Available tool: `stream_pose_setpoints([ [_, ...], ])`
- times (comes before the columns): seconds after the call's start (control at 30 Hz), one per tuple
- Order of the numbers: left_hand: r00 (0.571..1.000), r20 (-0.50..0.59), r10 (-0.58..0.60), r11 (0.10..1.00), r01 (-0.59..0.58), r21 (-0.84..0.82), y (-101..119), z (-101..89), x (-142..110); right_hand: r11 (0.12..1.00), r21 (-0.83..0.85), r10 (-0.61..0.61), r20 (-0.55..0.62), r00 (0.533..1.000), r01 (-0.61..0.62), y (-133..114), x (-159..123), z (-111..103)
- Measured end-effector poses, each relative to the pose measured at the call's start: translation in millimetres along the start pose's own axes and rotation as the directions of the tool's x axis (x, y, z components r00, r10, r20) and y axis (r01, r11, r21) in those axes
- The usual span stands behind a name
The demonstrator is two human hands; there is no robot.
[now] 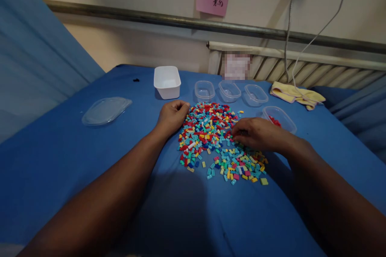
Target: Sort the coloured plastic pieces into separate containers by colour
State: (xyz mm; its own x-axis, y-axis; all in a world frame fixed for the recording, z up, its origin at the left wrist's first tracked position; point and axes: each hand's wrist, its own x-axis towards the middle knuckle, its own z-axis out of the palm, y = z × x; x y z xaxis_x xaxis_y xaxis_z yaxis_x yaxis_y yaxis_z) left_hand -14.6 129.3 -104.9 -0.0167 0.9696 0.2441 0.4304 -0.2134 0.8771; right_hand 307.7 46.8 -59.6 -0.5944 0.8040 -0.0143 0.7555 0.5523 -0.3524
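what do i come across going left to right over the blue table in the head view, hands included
Clear lid → small black item → left hand → main heap of small bricks → right hand → yellow cloth

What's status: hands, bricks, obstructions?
Left hand at left edge of bricks; right hand at right side. Bricks loose, mixed colors. Clear tub holding red pieces just beyond right hand.

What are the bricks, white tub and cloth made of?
Bricks: likely hard plastic, slightly glossy; crisp edges, solid bright colours.
White tub: probably plastic; smooth, opaque, rounded corners.
Cloth: apparently soft fabric, matte, loosely folded; fibre unclear.
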Motion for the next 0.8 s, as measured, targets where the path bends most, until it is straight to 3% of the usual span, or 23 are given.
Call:
stream_pose_setpoints([
  [0.1,1.000,0.003,-0.010,1.000,0.010,0.001,0,-0.3,0,0.999,-0.038,0.001,0.033,0.999,0.000,-5,2,1],
  [0.3,0.999,0.029,-0.020,1.000,0.019,0.016,3,-1.5,-2,0.993,-0.031,0.113,0.129,0.985,-0.110,-4,-1,-7],
  [0.53,1.000,0.028,-0.013,1.000,0.013,0.005,2,-1.0,-2,1.000,0.006,0.030,-0.132,0.991,-0.030,0,5,0],
  [0.67,0.999,0.031,-0.012,1.000,0.011,0.021,3,-1.3,-3,0.999,-0.041,-0.018,-0.067,0.998,0.016,-3,9,5],
  [0.8,0.999,0.035,0.001,1.000,-0.001,0.014,5,-1.6,-4,0.998,0.047,0.043,0.022,0.999,-0.044,-4,3,-3],
])
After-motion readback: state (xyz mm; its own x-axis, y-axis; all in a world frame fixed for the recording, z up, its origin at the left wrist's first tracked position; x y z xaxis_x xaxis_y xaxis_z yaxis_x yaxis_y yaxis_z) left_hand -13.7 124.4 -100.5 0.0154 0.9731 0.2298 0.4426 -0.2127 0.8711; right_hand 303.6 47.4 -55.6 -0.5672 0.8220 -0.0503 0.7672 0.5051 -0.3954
